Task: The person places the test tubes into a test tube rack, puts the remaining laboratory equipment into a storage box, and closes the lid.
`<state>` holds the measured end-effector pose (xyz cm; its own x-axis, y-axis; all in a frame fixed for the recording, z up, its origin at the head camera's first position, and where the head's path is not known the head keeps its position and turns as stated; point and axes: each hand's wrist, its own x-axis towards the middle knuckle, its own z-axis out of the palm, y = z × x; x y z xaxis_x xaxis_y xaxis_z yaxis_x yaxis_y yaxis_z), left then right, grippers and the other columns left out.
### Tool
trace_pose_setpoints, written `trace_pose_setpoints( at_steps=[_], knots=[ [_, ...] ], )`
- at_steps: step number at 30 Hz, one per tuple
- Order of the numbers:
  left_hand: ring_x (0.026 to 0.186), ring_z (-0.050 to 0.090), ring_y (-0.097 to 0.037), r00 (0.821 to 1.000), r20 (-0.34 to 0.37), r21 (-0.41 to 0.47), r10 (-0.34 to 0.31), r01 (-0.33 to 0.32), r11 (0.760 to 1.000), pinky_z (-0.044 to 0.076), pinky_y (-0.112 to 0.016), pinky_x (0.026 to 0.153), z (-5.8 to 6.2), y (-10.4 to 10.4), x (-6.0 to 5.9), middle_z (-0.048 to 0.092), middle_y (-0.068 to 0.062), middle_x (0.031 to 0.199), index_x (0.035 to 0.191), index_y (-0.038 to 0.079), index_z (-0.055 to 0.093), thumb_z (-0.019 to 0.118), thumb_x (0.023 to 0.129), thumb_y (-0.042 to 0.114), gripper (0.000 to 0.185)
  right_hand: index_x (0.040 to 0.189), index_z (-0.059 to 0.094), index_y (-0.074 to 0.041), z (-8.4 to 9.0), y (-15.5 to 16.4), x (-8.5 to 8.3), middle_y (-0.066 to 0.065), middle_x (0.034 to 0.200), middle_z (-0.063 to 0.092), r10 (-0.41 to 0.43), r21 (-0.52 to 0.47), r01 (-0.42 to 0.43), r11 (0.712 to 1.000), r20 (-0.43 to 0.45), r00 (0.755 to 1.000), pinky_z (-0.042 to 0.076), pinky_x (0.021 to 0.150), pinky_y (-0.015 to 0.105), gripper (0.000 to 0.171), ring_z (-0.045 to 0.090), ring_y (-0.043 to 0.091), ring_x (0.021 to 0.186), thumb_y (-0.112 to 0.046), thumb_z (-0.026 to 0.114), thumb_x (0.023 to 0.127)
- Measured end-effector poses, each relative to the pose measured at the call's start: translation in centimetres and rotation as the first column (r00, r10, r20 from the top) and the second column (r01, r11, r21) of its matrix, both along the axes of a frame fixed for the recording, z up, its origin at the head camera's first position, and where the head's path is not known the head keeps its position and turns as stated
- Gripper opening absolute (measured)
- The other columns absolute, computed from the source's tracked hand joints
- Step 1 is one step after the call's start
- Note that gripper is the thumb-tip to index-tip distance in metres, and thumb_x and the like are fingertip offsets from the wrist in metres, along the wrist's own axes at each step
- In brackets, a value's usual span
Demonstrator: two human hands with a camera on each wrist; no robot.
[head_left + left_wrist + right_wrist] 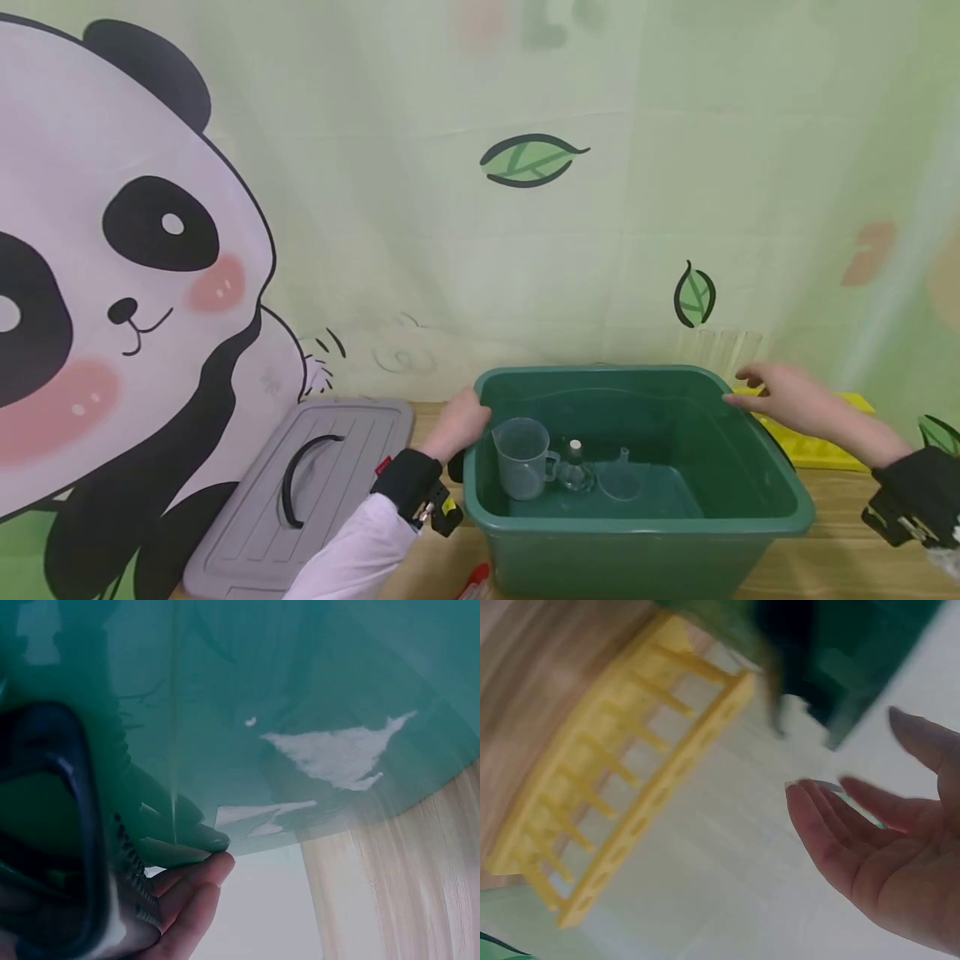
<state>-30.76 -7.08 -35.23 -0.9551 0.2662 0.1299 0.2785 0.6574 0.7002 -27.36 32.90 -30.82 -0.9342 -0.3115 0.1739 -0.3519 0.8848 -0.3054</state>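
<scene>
- Green tub (645, 521) on the wooden table (847, 567), landmark here; grey lid (300, 492) left of it.
- Left hand (459, 425) curls under its left rim.
- Inside: measuring cup (521, 457), small bottle (575, 467), funnel (619, 477).
- Right hand (787, 398), fingers spread, nears its right rim by the yellow rack (813, 446) (probably a two-handed lift; right grip needed).

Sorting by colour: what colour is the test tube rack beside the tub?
Yellow; the test tube rack shows best in the right wrist view.

Cup (522, 457) in tub (780, 500), lid (300, 492) left
</scene>
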Motion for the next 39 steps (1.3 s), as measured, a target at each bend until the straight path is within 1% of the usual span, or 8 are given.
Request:
trace_pose_setpoints(
  at_steps=[5,11,14,19,27,33,36,39],
  knots=[
    [0.060,0.052,-0.017,1.000,0.017,-0.008,0.013,-0.013,1.000,0.048,-0.029,0.053,0.0,0.0,-0.1,0.047,-0.006,0.069,0.079,0.000,0.051,0.041,0.082,-0.003,0.011,0.113,0.038,0.026,-1.9,0.3,0.6,0.034,0.095,0.053,-0.070,-0.015,0.071,0.997,0.048,0.996,0.044,0.070,0.054,0.066,0.054,0.044,0.085,-0.035,0.052,0.092],
    [0.059,0.052,-0.017,1.000,0.029,0.007,0.005,-0.005,1.000,0.048,-0.028,0.053,-0.1,0.0,-0.2,0.047,-0.005,0.069,0.080,-0.002,0.052,0.040,0.082,-0.003,0.012,0.113,0.041,0.024,-3.2,-0.1,1.0,0.029,0.094,0.057,-0.080,-0.064,0.087,0.994,0.110,0.991,0.046,0.069,0.052,0.055,0.057,0.038,0.082,-0.028,0.044,0.096],
    [0.060,0.053,-0.017,0.999,0.030,0.001,0.012,-0.012,1.000,0.048,-0.029,0.053,-0.1,0.0,0.0,0.049,-0.006,0.070,0.082,-0.002,0.052,0.041,0.083,-0.002,0.012,0.109,0.047,0.018,-3.5,-0.3,1.2,0.020,0.084,0.059,-0.083,-0.121,0.102,0.987,0.158,0.984,0.049,0.064,0.044,0.044,0.057,0.030,0.073,-0.024,0.042,0.097],
    [0.062,0.054,-0.018,0.999,0.037,-0.018,0.027,-0.027,0.999,0.048,-0.029,0.054,-0.2,0.0,0.1,0.050,-0.008,0.073,0.086,-0.003,0.052,0.041,0.083,-0.001,0.011,0.106,0.047,0.016,-3.9,-0.4,1.3,0.008,0.079,0.057,-0.064,-0.224,0.125,0.967,0.260,0.963,0.050,0.057,0.033,0.041,0.056,0.019,0.066,-0.022,0.036,0.098],
    [0.062,0.052,-0.016,0.993,0.052,0.073,-0.102,0.099,0.992,0.047,-0.028,0.056,-0.1,-0.7,-0.3,0.043,-0.003,0.069,0.078,0.004,0.044,0.043,0.087,0.003,0.010,0.100,0.050,0.014,-3.7,-0.6,0.9,0.007,0.076,0.057,-0.098,-0.202,0.151,0.968,0.253,0.963,0.050,0.058,0.034,0.034,0.055,0.019,0.065,-0.017,0.038,0.096],
    [0.072,0.062,-0.022,0.966,0.168,0.206,-0.197,0.161,0.965,0.050,-0.034,0.068,0.1,-2.0,-0.2,0.061,-0.013,0.080,0.088,-0.002,0.055,0.038,0.097,0.034,0.041,0.092,0.052,0.010,-3.5,-0.8,1.0,0.005,0.071,0.053,-0.126,-0.153,0.166,0.974,0.240,0.963,0.047,0.056,0.033,0.032,0.052,0.018,0.062,-0.019,0.038,0.096],
    [0.084,0.059,-0.025,0.973,0.172,0.170,-0.155,0.125,0.977,0.046,-0.037,0.076,0.4,-2.7,-0.1,0.062,-0.015,0.091,0.098,-0.003,0.059,0.028,0.098,0.041,0.054,0.092,0.053,0.010,-3.4,-0.9,1.1,0.005,0.071,0.054,-0.125,-0.156,0.166,0.974,0.241,0.962,0.048,0.055,0.033,0.033,0.052,0.018,0.062,-0.019,0.038,0.096],
    [0.084,0.056,-0.024,0.992,0.115,0.067,-0.048,0.040,0.997,0.044,-0.037,0.073,0.4,-3.5,0.2,0.060,-0.013,0.091,0.103,-0.004,0.058,0.028,0.100,0.031,0.046,0.093,0.052,0.011,-3.3,-0.9,1.2,0.005,0.071,0.054,-0.113,-0.176,0.159,0.971,0.245,0.963,0.049,0.055,0.033,0.033,0.053,0.018,0.061,-0.018,0.038,0.096]
  ],
)
